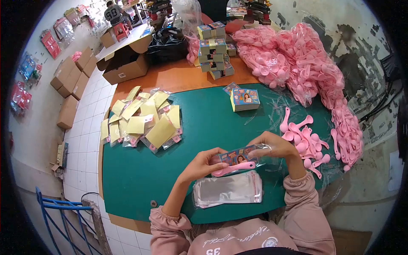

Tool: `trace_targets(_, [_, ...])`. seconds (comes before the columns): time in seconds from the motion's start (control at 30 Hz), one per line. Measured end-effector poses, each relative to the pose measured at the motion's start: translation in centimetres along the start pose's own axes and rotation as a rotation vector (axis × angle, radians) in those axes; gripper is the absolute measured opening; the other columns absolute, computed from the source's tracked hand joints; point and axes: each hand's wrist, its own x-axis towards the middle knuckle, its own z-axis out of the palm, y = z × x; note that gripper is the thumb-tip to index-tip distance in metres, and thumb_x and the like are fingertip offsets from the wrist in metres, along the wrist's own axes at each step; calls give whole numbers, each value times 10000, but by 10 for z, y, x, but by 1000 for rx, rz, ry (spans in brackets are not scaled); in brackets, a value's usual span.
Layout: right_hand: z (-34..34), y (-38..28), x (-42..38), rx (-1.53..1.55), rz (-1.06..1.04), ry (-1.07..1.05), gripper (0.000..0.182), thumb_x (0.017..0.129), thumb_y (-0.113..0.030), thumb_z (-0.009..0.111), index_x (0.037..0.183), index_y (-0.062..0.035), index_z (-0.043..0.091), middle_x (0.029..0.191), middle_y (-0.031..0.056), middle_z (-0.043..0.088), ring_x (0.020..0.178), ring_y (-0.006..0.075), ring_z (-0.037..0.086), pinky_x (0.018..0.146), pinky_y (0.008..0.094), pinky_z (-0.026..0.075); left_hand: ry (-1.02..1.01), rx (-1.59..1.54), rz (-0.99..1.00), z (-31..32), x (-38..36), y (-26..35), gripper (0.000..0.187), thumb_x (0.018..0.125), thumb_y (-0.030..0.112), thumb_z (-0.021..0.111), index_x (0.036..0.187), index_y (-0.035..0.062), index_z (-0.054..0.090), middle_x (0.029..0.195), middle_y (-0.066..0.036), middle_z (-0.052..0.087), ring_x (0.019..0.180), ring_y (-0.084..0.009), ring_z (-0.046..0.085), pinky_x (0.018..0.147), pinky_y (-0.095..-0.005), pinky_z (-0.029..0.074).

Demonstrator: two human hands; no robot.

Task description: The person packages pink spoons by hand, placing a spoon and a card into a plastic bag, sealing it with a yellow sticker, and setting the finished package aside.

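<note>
Both hands hold one clear plastic bag with a printed card (237, 157) and a pink spoon (233, 169) along its lower edge. My left hand (205, 163) is closed on the bag's left end, the thumb over the spoon. At the other end, my right hand (274, 145) pinches the clear plastic. Just below lies a stack of flat transparent bags (227, 190) on the green table mat (144, 178). Loose pink spoons (305, 140) are spread to the right of my right hand. Beyond my hands stands a stack of printed cards (245, 100).
Packed bags with yellow card backs (146, 112) are heaped on the left. Bagged pink spoons (293, 55) pile up along the right side. Bundled card stacks (213, 51) stand at the back, near an open cardboard box (125, 68). A person (114, 13) sits far off.
</note>
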Motion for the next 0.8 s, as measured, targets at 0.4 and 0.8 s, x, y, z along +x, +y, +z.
trace_targets(0.4, [5,16,4,219,32,328,188,683,-115,680,802,20,627,673,18,591,620,66,506,544,226,407,152,-438,93,-3,4,-13,407,810,40,588,1186,42,430,991,-93,573,911,-131,556,764,-249,480])
trace_targets(0.8, [36,-6,23,-405,-222,240,373,680,-120,664,1037,-42,587,917,115,594,814,225,586,715,314,461,16,-767,-245,17,17,-25,639,919,491,187,1161,-44,440,1094,-175,544,1021,-256,546,821,-347,482])
